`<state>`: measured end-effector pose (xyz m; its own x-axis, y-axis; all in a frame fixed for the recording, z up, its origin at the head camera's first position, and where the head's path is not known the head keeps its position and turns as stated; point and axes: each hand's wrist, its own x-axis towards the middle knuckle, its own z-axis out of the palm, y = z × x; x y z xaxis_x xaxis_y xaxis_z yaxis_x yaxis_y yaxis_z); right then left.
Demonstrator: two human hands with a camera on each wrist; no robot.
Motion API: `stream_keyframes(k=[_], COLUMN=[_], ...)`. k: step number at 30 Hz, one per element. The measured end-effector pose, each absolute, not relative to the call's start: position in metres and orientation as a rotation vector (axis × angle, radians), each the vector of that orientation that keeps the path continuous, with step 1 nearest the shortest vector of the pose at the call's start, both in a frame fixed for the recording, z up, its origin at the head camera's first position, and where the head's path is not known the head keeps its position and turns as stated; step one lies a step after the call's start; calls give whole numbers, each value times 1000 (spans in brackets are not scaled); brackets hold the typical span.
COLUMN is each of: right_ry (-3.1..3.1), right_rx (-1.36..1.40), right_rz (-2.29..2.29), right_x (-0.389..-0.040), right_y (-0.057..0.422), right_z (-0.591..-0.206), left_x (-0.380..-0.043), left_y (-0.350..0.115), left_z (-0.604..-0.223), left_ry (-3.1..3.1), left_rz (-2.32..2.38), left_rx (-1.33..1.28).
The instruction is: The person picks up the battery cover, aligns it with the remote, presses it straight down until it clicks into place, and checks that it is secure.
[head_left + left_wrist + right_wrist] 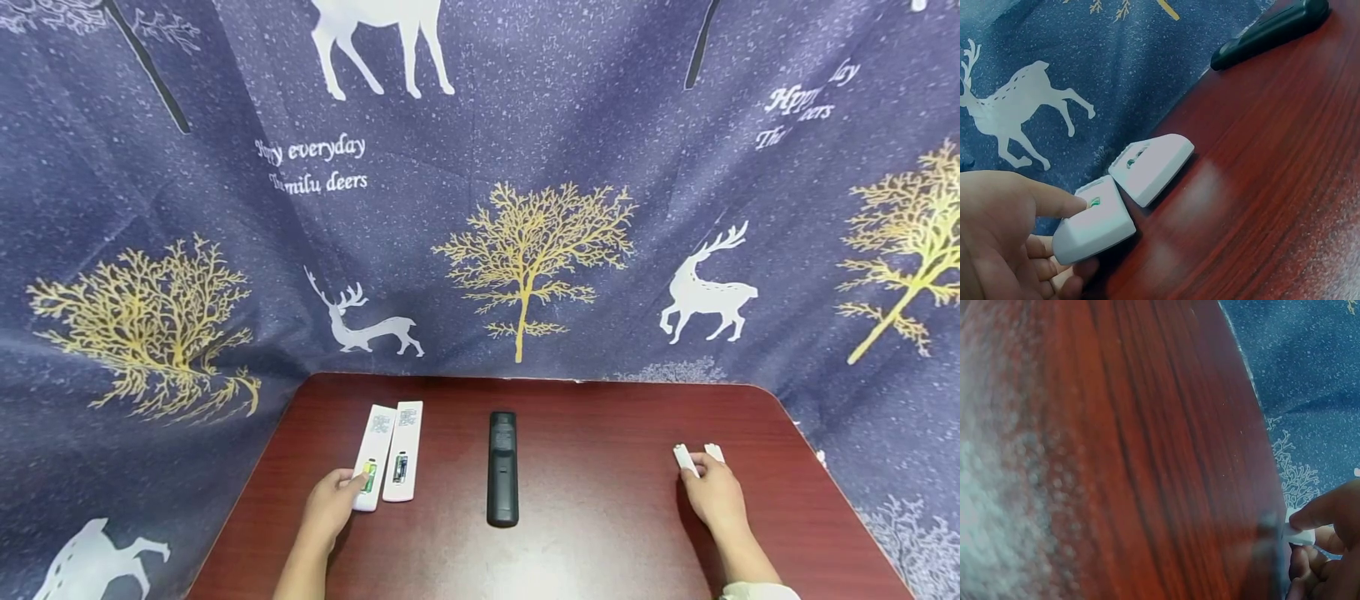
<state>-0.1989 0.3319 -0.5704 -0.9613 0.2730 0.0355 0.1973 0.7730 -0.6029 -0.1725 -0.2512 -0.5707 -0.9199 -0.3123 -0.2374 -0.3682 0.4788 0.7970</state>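
Observation:
My left hand (327, 504) grips the near end of a white remote control (377, 437), which lies back up with its battery compartment uncovered. Green and yellow batteries show there, and the thumb (1063, 203) presses by the opening while the other fingers curl at its side and below. Right beside it lies a second white remote (406, 429), also uncovered, with dark batteries inside. At the table's right, my right hand (717, 497) pinches a small white cover-like piece (686, 459) between thumb and fingers. Another white piece (714, 452) shows just past those fingers.
A black remote (503, 492) lies back up at mid-table, pointing away from me. The reddish-brown wooden table (600, 517) has rounded far corners. Behind and around it hangs a blue cloth (480, 125) printed with deer and trees.

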Motion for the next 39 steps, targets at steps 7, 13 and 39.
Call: stream_keyframes(k=[7,13,39], right_ry=[-2845,-2844,-2793], right_rx=[-374,-370,-403], right_rz=[963,978,979], right_x=[-198,-198,-199], right_y=[330,329,328], right_z=[-568,-569,-569], left_x=[-174,-174,-171], left_y=[-250,-250,-252], left_z=[-569,-568,-566], left_ry=[2611,2575,2511], left_rz=[1500,1550,1608], left_rx=[-630,-616,-649])
